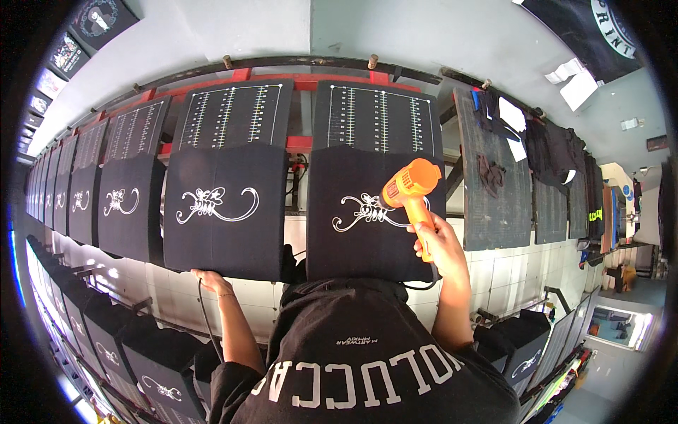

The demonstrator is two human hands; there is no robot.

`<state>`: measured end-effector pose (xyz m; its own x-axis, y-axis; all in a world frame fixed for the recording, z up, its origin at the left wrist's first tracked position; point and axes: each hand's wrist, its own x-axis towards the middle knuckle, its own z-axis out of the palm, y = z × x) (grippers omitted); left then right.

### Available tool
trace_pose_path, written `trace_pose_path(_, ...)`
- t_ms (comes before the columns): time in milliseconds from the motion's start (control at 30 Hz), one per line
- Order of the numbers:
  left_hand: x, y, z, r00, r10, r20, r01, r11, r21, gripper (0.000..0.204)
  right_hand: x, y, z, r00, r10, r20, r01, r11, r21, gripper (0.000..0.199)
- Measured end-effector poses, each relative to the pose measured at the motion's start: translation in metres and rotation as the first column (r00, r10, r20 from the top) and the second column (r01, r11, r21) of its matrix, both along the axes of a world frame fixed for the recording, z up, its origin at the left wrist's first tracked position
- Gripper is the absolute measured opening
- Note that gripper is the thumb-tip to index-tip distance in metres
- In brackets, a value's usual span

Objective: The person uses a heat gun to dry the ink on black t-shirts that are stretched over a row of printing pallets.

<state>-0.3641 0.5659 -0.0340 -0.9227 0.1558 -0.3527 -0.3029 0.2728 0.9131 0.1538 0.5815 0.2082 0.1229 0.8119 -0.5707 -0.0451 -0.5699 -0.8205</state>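
Observation:
My right hand grips the handle of an orange heat gun, its nozzle pointing down-left at the white swirl print on a black fabric panel laid over a board in front of me. My left hand rests on the lower edge of the neighbouring black panel, which bears the same white print, and a thin black cord runs down along that forearm. My black printed shirt fills the lower middle of the view.
A long row of boards with black printed panels curves away to the left on a red frame. Bare dark boards with dark cloths lie to the right. More printed panels hang lower left and lower right.

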Motion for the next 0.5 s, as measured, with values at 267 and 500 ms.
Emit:
trace_pose_path(267, 0.006, 0.0, 0.006, 0.995, 0.002, -0.1, -0.012, 0.995, -0.099, 0.074, -0.001, -0.006, 0.002, 0.999, 0.011, 0.041, -0.012, 1.0, 0.002, 0.044)
trace_pose_path(500, -0.01, -0.009, -0.007, 0.995, -0.097, -0.027, 0.086, 0.96, -0.266, 0.071, 0.012, -0.02, 0.001, 0.996, 0.017, 0.089, -0.017, 1.0, 0.002, 0.042)
